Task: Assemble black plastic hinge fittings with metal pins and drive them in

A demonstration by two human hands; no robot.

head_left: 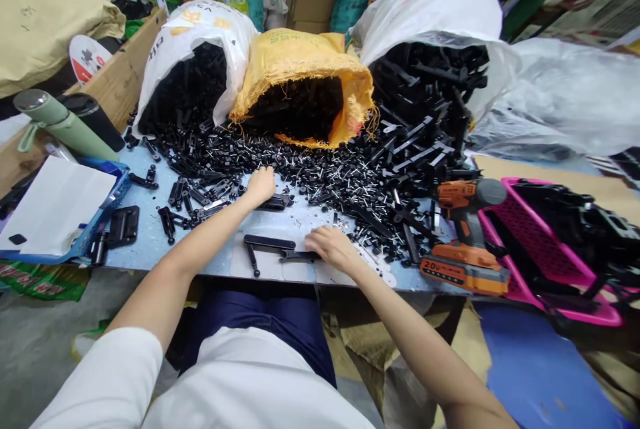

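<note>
My left hand reaches to the near edge of a heap of small black parts and silver screws. Its fingers are curled together; whatever they pinch is hidden. A flat black plastic piece lies just below it. Close to the table's front edge, my right hand is over the end of a slim black arm, its fingertips smeared by motion, so its grip is unclear. To its left, a jointed black arm lies bent on a pale patch of the tabletop.
Two white sacks and a yellow sack spill black parts at the back. An orange cordless drill stands right, beside a pink basket of black pieces. At left are a blue tray with paper and a green bottle.
</note>
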